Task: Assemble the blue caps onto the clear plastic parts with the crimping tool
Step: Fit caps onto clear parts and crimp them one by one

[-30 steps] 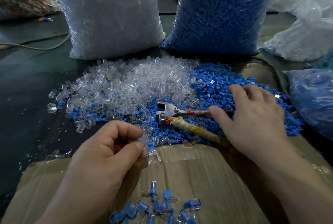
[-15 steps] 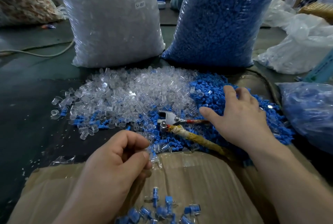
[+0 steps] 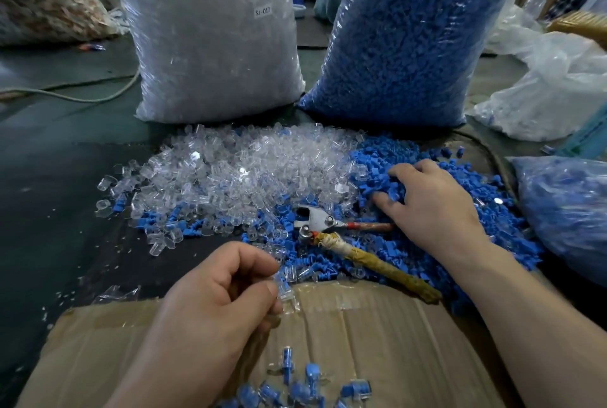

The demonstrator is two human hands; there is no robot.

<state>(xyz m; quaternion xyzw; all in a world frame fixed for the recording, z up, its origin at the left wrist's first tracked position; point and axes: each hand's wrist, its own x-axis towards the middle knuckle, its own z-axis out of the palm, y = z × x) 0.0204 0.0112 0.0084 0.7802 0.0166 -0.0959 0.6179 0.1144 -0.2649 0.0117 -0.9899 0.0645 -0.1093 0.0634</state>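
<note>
A heap of clear plastic parts (image 3: 236, 174) lies in the middle, and a heap of blue caps (image 3: 466, 210) spreads to its right. Between them the crimping tool (image 3: 331, 227) lies on the caps, metal head to the left, its tape-wrapped handle (image 3: 384, 266) pointing to the lower right. My left hand (image 3: 216, 305) pinches a clear plastic part (image 3: 285, 287) between thumb and forefinger over the cardboard. My right hand (image 3: 433, 207) rests on the blue caps with its fingers curled into the heap; whether it grips one is hidden.
A flattened cardboard box (image 3: 377, 342) lies nearest me, with several assembled blue-capped pieces (image 3: 305, 381) on it. Behind the heaps stand a large bag of clear parts (image 3: 213, 33) and a large bag of blue caps (image 3: 410, 36). A smaller blue-filled bag (image 3: 565, 210) sits at right.
My right hand has moved off the tool's handles, up and away into the blue cap heap. My left hand keeps its pinch on the clear part.
</note>
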